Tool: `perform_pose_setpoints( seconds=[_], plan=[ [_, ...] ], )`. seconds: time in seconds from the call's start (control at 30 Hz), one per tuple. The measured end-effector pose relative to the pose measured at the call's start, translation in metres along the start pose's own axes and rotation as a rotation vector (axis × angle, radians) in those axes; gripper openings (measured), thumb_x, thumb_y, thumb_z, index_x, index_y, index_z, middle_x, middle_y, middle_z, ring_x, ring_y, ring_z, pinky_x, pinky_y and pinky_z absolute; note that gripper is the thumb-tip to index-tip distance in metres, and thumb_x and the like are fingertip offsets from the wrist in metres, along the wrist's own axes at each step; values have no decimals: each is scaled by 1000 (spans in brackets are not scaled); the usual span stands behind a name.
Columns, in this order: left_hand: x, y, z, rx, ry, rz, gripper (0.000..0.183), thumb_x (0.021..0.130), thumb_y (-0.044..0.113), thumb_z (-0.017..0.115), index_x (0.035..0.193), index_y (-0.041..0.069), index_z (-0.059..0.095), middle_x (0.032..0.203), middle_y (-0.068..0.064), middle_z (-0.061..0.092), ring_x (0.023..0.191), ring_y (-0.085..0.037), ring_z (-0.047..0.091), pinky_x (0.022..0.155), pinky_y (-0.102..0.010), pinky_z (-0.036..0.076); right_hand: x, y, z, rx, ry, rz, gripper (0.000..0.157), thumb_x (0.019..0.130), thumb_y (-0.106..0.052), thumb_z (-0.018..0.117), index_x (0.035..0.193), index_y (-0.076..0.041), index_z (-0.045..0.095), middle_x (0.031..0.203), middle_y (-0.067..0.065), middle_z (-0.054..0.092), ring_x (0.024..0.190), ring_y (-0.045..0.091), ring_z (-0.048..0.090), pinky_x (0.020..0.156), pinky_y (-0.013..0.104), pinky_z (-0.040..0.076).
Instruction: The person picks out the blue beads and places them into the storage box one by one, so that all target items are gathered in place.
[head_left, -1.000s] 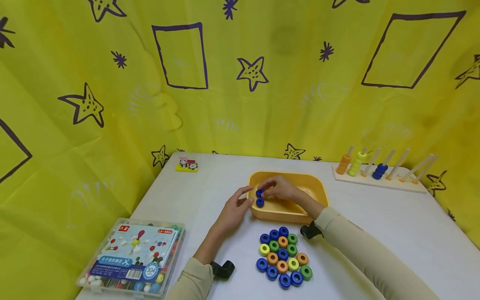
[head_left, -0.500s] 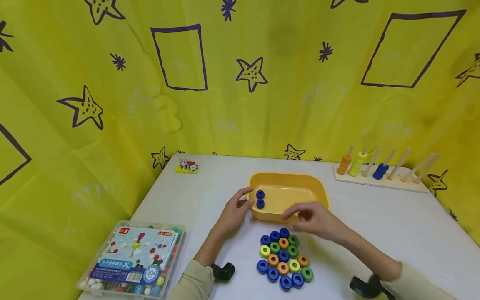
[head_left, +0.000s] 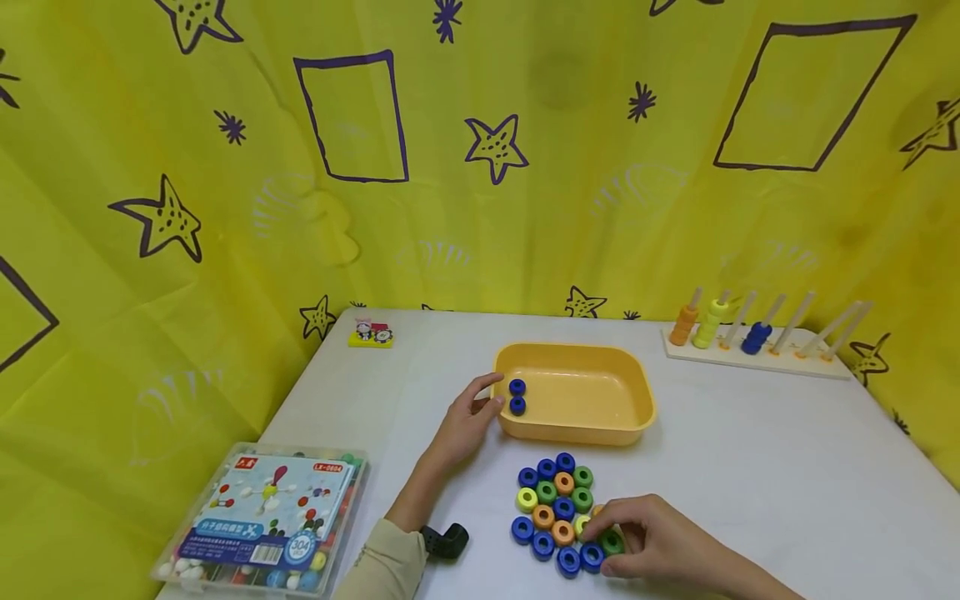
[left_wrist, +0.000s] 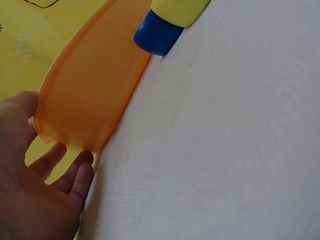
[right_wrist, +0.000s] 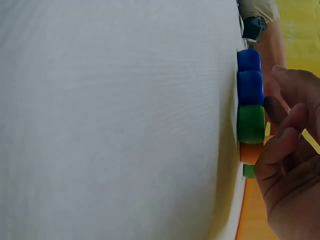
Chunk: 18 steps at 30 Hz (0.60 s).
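My left hand point(head_left: 461, 427) holds the left end of a yellow-orange plastic tray point(head_left: 573, 434). In the left wrist view, its fingers curve against the tray's end wall point(left_wrist: 82, 107). Two blue beads point(head_left: 517, 387) with holes lie inside the tray, by that end. My right hand point(head_left: 656, 542) is over the right side of a cluster of beads on the table, thumb and forefinger apart with nothing gripped. Beneath it are a green bead point(head_left: 612, 542), a blue bead point(head_left: 592, 557) and a partly hidden yellow bead point(head_left: 581, 524). In the right wrist view, the fingers are beside the green bead point(right_wrist: 251, 124).
Several more blue, green, orange and yellow beads lie around the orange bead point(head_left: 563, 533). A wooden peg rack point(head_left: 757, 360) stands at the back right. At front left lies a clear box point(head_left: 262, 517) of model parts. A small toy point(head_left: 371, 335) sits at the back left.
My right hand was at the blue beads in the tray; it has come out, moving toward the front right, and is over the cluster. The left hand stays on the tray.
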<state>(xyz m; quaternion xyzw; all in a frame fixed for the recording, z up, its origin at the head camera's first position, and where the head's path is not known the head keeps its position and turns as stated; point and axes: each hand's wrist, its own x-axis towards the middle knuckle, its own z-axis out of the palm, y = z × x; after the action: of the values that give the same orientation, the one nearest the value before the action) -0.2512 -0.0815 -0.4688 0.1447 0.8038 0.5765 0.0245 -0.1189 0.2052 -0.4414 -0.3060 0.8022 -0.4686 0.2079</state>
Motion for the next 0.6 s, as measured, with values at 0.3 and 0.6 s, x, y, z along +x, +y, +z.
perform_pose_setpoints(
  seconds=[0.3, 0.6],
  plan=[
    [0, -2, 0, -9, -2, 23, 43, 94, 39, 53, 136, 30, 46, 138, 14, 41, 114, -18, 51, 93, -45, 41, -3, 1, 3, -28, 5, 13, 29, 79, -22, 74, 107, -25, 69, 88, -3, 63, 53, 2, 45, 44, 20, 38],
    [-2, 1, -1, 3, 7, 22, 46, 93, 43, 52, 136, 29, 46, 137, 16, 41, 115, -18, 51, 93, -44, 41, 0, 4, 4, -77, -5, -32, 28, 79, -20, 74, 105, -26, 69, 87, -6, 64, 53, -1, 44, 44, 19, 37]
  ],
)
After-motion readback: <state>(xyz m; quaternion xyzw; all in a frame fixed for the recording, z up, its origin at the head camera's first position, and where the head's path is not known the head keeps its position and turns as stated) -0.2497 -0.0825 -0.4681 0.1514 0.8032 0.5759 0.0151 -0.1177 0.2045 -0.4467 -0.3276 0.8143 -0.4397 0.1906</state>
